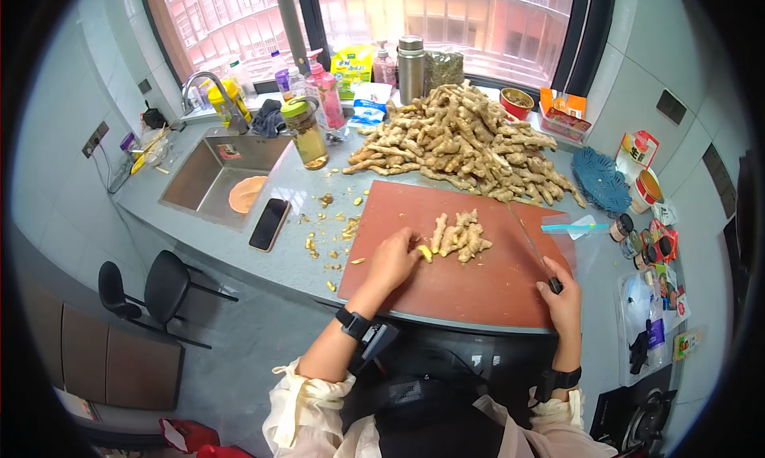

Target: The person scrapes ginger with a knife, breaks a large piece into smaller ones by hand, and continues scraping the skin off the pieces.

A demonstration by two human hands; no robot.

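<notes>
A reddish-brown cutting board [478, 286] lies on the grey counter. My left hand [394, 259] is over its left part, fingers bent, with the fingertips at a small yellow ginger piece [425, 253]; whether they grip it is unclear. Just right of it sit several knobbly ginger pieces [460, 236] in a small group. My right hand [561, 290] is closed round the black handle of a knife [527, 236] at the board's right side, the thin blade pointing up and left. Behind the board rises a big pile of ginger [466, 143].
Ginger scraps [323, 227], a phone [269, 224] and a lidded jar [305, 139] are left of the board, beside the sink [209, 175]. A plastic bag [586, 239], small jars [633, 241] and a blue dish [599, 180] stand right.
</notes>
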